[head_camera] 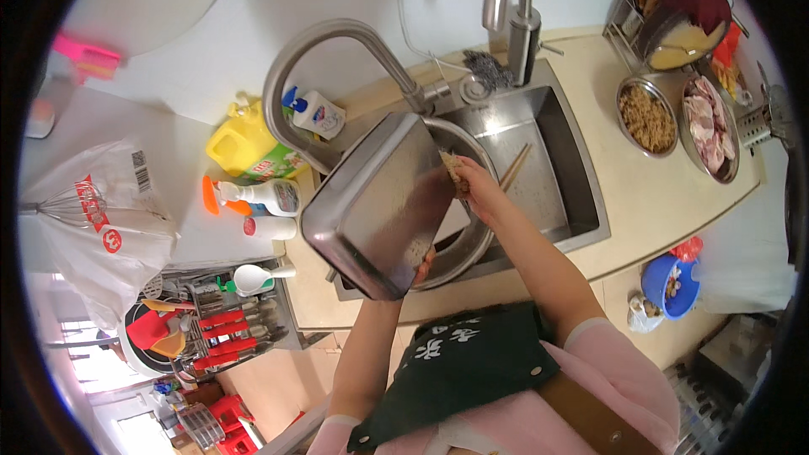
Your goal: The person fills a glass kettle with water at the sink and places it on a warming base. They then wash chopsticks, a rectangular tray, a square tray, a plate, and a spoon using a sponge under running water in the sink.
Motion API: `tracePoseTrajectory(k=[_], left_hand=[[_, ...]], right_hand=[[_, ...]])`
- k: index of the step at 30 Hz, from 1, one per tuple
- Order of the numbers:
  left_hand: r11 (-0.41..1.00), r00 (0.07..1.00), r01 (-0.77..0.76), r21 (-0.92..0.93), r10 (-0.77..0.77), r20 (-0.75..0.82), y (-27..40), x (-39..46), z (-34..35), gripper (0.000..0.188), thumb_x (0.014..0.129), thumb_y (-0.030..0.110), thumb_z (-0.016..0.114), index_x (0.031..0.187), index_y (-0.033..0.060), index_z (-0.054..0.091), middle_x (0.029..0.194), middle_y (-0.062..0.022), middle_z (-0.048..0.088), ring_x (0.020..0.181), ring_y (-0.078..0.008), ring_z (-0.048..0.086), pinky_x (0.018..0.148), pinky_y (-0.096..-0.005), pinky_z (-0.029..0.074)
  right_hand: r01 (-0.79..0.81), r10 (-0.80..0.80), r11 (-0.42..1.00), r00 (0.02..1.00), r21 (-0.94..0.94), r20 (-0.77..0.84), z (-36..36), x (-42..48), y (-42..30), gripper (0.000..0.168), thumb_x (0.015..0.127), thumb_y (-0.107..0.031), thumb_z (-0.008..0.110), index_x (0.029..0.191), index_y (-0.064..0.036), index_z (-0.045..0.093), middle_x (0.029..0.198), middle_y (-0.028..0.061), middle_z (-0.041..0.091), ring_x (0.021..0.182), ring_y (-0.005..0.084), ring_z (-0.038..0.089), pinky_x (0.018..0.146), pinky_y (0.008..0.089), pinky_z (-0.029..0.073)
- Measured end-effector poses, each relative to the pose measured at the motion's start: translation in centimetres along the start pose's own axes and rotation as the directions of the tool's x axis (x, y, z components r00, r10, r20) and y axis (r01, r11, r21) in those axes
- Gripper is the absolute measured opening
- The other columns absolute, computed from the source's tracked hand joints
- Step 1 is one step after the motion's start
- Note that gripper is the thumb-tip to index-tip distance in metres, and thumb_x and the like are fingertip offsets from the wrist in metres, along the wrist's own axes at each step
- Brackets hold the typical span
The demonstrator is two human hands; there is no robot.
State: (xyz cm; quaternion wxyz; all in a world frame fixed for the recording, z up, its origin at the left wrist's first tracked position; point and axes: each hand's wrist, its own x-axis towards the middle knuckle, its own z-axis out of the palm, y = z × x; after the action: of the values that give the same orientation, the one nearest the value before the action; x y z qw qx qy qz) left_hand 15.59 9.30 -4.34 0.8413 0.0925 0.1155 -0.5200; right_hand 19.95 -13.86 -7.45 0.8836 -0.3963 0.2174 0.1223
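A rectangular stainless steel pan [373,202] is tilted over the sink with its underside towards me. My left hand [425,267] grips its near right edge, mostly hidden behind the metal. In my right hand [475,186] is a tan scouring pad [453,172], held at the pan's right rim. Below the pan, a large round steel basin [483,240] sits in the sink, with a pale flat piece [451,222] partly seen inside. Wooden chopsticks [516,166] lean in the stainless steel sink [543,164] beside the basin. A curved faucet [335,28] arches over the pan's far side.
Detergent jug [240,145], pump bottle [319,115] and spray bottle [275,196] stand left. A second faucet [522,31] and steel wool [488,69] are behind the sink. Right hold a bowl of minced food [646,117] and a bowl of raw meat [709,126]. A blue bucket [670,287] stands lower right.
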Motion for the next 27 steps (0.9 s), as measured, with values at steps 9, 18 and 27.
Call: tracePoseTrajectory(k=[9,18,27], left_hand=[[0.785,0.77,-0.154,0.599,0.476,-0.426,0.4,5.0,-0.4,0.026,0.079,0.009,0.058,0.104,0.0019,0.056,0.074,-0.0096,0.061,0.06,-0.02,0.061,0.056,-0.0257,0.052],[0.117,0.409,0.005,0.993,0.906,-0.109,0.7,5.6,1.0,0.05,0.072,-0.004,0.043,0.122,0.001,0.036,0.109,-0.0157,0.05,0.098,-0.025,0.051,0.082,-0.0321,0.043],[-0.092,0.525,0.083,0.992,0.85,0.034,-5.4,9.1,4.7,0.042,0.094,0.026,0.039,0.125,-0.0021,0.042,0.11,-0.0191,0.057,0.101,-0.0292,0.055,0.089,-0.0337,0.039]], right_hand=[[0.07,-0.068,0.997,0.995,0.026,-0.079,4.3,-9.5,1.4,0.034,0.084,-0.007,0.049,0.118,-0.003,0.043,0.102,0.0082,0.054,0.086,0.0184,0.056,0.068,0.0324,0.048],[0.551,-0.624,0.766,0.761,-0.332,-0.177,-1.0,-14.8,-5.0,0.034,0.081,0.0,0.047,0.115,0.0,0.048,0.106,0.0114,0.054,0.093,0.0211,0.056,0.081,0.0298,0.045],[0.304,-0.797,-0.116,0.539,-0.945,0.271,-1.0,-3.3,-6.1,0.026,0.071,-0.003,0.054,0.096,-0.004,0.061,0.097,0.0155,0.06,0.088,0.0348,0.056,0.075,0.039,0.046]])
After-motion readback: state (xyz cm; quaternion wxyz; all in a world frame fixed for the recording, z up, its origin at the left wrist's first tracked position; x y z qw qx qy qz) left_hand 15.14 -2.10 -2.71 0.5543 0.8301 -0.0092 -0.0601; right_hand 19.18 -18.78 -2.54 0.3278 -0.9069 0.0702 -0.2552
